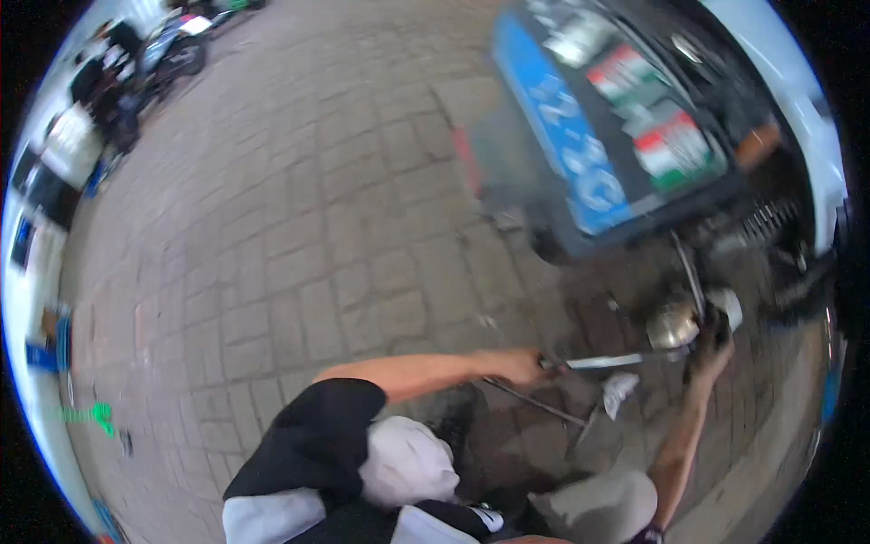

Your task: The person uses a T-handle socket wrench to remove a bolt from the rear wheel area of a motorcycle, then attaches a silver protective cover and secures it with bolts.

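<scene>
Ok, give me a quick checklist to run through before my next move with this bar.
1. Left hand gripping the silver bar: ok, closed around its near end.
2. Right hand secure: cannot tell, its grip is blurred near the bar's far end.
3. Bar seated on the rounded metal piece: cannot tell, contact is unclear.
4. Ground below the bar clear: not ok, a thin rod and a crumpled white scrap are there.
5. Left hand clear of the blue-striped box: ok, visibly apart.
</scene>
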`<state>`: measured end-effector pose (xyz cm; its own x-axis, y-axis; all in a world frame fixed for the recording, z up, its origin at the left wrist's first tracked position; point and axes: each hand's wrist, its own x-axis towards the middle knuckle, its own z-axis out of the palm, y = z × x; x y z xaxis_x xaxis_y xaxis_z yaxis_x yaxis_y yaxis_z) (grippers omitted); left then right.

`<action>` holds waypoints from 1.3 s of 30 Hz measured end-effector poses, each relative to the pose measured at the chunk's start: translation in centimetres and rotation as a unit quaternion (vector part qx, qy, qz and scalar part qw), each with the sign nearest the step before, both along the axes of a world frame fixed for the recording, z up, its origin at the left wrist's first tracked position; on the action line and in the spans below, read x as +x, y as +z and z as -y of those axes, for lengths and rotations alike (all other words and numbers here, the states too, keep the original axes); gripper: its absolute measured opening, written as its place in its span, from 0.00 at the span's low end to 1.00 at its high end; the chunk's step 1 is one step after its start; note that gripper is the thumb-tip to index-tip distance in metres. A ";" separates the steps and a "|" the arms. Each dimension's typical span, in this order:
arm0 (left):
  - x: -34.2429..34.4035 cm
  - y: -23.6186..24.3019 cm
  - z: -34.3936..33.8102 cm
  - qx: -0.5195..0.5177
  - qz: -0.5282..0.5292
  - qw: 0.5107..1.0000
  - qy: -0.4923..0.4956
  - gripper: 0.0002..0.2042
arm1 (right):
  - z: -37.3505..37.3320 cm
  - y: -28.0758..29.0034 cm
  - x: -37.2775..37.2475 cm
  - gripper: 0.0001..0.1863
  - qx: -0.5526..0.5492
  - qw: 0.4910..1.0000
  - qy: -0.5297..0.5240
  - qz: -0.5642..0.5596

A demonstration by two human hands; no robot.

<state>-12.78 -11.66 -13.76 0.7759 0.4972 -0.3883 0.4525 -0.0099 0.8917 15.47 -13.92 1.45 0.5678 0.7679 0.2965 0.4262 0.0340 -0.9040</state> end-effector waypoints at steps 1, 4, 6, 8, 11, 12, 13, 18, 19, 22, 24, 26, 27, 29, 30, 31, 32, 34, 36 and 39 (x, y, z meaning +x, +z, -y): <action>-0.5 3.3 -0.7 -0.021 -0.081 0.996 -0.012 0.29 | -0.5 0.7 -1.6 0.15 -0.024 0.999 -0.021 -0.037; -2.1 6.7 -0.6 -0.016 -0.115 0.993 0.009 0.32 | -1.8 -0.1 -1.9 0.15 -0.077 0.997 -0.026 -0.021; -1.8 6.3 -0.5 -0.006 -0.146 0.989 0.008 0.32 | -1.9 -1.0 0.2 0.16 -0.074 0.991 -0.036 0.103; -1.1 6.3 -0.6 0.009 -0.170 0.985 -0.013 0.32 | -1.5 0.6 -1.0 0.15 -0.058 0.995 -0.024 0.082; -1.2 6.3 -0.4 0.015 -0.200 0.978 -0.064 0.32 | -0.6 0.5 -1.0 0.15 -0.010 1.000 -0.012 0.004; -1.2 6.2 -0.1 0.027 -0.201 0.978 -0.044 0.33 | -0.8 0.0 -0.3 0.15 -0.006 0.998 -0.024 0.061; -1.4 5.8 0.1 0.035 -0.198 0.979 -0.026 0.33 | -0.8 -0.2 -0.1 0.15 -0.007 0.992 -0.036 0.123; -2.1 6.7 -1.1 0.007 -0.204 0.976 -0.073 0.32 | -0.4 1.3 -1.5 0.14 -0.062 0.995 -0.010 0.078; -2.5 6.0 -1.4 -0.027 -0.215 0.973 -0.081 0.31 | -0.6 1.2 -1.7 0.14 -0.058 0.996 -0.010 0.063; -1.7 4.6 -1.4 -0.047 -0.108 0.989 -0.085 0.29 | 0.4 1.9 -1.7 0.15 -0.089 0.995 0.022 0.036; 0.4 3.4 -1.3 -0.029 -0.122 0.985 -0.122 0.29 | 1.8 -0.1 -0.9 0.15 -0.085 0.995 -0.006 0.045; 2.5 2.3 -1.4 -0.005 -0.163 0.976 -0.143 0.29 | 2.7 0.3 -0.7 0.14 -0.141 0.988 -0.021 0.054; 3.7 1.9 -1.6 -0.004 -0.171 0.973 -0.152 0.29 | 2.5 -0.4 -0.2 0.14 -0.141 0.989 -0.030 0.044; 7.3 1.8 -2.1 0.014 -0.183 0.974 -0.132 0.29 | 2.2 -1.4 1.7 0.14 -0.038 0.993 -0.023 0.114; 9.3 1.7 -2.8 0.052 -0.195 0.966 -0.159 0.26 | 2.0 -1.4 2.6 0.14 -0.029 0.992 -0.011 0.125; 10.5 0.3 -3.7 0.052 -0.204 0.963 -0.165 0.26 | 1.6 -1.4 3.2 0.14 -0.030 0.993 -0.017 0.116; 11.2 -1.8 -5.0 0.090 -0.171 0.972 -0.135 0.24 | 1.1 -1.0 3.5 0.14 0.006 0.987 -0.018 0.160; 12.2 -6.2 -7.5 0.126 -0.144 0.976 -0.106 0.23 | -0.1 -0.9 4.4 0.13 0.058 0.973 -0.016 0.224; 12.1 -9.2 -9.9 0.130 -0.091 0.985 -0.063 0.22 | -1.0 0.1 4.5 0.15 0.052 0.976 0.001 0.213; 15.3 -8.9 -9.7 0.107 -0.114 0.986 -0.052 0.26 | -1.8 -0.1 5.7 0.12 0.096 0.967 -0.021 0.234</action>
<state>2.47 -1.93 -22.63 0.7314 0.5090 -0.4538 0.6279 -0.2429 0.7394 21.17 -12.16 1.33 0.3661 0.6517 0.6642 0.7924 0.1559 -0.5898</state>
